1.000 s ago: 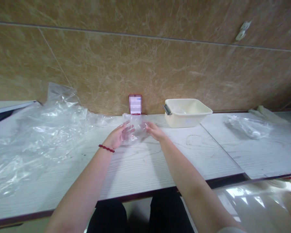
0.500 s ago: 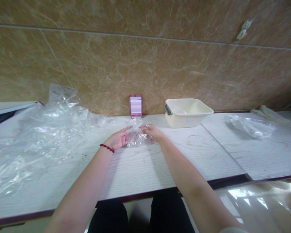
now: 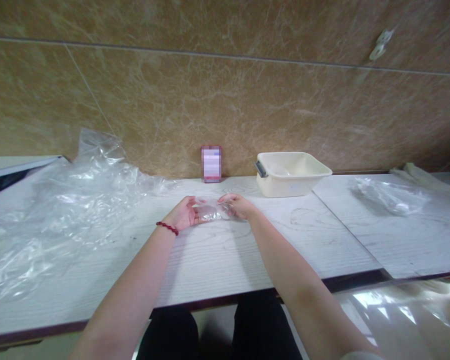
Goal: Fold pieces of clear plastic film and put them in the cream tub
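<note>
A small clear plastic bag [image 3: 214, 212] stretches between my two hands, just above the white wood-grain table. My left hand [image 3: 183, 213] is at the bag's left end, its fingers closed on the plastic. At the right end my right hand [image 3: 238, 205] pinches the bag between thumb and fingers. The plastic now lies fairly flat and folded, with shiny creases along its lower part. A big heap of clear plastic bags [image 3: 86, 190] spreads over the left side of the table.
Behind my hands a phone [image 3: 211, 165] leans upright against the marbled wall. A cream plastic bin [image 3: 290, 185] with a grey handle stands right of it. Further right lies a pile of clear plastic [image 3: 392, 196]. The table's front edge [image 3: 210, 302] runs close to my legs.
The bag between my hands has gone from loose and crumpled, standing higher, to a flatter, narrower folded strip. Both hands stay in nearly the same place.
</note>
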A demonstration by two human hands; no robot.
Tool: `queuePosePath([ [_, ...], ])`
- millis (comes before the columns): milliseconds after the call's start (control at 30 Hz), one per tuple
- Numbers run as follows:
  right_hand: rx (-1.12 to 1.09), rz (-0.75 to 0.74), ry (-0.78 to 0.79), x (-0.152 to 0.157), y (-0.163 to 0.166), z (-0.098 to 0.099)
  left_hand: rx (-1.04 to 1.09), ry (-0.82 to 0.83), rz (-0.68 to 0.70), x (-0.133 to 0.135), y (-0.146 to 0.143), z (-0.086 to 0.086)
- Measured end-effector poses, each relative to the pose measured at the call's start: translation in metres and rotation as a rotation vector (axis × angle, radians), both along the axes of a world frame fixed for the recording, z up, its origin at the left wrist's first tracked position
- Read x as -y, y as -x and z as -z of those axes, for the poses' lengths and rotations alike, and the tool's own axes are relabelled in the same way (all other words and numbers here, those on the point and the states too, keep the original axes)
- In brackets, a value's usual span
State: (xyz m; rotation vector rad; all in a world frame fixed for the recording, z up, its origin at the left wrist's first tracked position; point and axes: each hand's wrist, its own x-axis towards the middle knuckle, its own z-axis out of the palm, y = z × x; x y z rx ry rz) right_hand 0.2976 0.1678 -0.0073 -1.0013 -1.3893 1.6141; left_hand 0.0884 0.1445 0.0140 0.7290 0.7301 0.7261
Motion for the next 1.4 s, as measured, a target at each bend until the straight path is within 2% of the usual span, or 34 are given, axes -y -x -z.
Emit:
queuePosePath([
  [133,-0.014,-0.024,0.031,0.001,0.001,0.000,-0.105,-0.024,-0.121,-0.002,-0.004,0.003],
  [267,-0.020,-0.032,0.041,0.003,0.002,-0.003,-0.245,-0.171,-0.209,-0.001,-0.007,0.005],
  [433,-0.080,-0.045,0.069,0.007,0.001,-0.008,-0.294,-0.303,-0.342,-0.001,-0.005,0.003],
  [533,-0.051,-0.028,0.033,0.006,0.002,-0.006,-0.312,-0.356,-0.383,-0.001,-0.005,0.000],
  [700,0.063,0.043,-0.137,-0.004,0.003,0.008,-0.362,-0.424,-0.313,-0.001,-0.002,-0.001],
  [833,0.093,0.093,-0.183,-0.010,0.000,0.012,-0.398,-0.463,-0.219,-0.002,0.004,0.002],
  [1000,0.092,0.073,-0.179,-0.008,-0.002,0.009,-0.434,-0.470,-0.116,-0.001,0.011,0.002],
  [1267,0.084,-0.050,-0.123,-0.002,-0.006,0.001,-0.344,-0.473,0.008,0.004,0.015,-0.005],
  [1400,0.143,0.002,-0.197,0.001,-0.005,-0.010,-0.343,-0.509,0.018,0.006,0.015,-0.007],
])
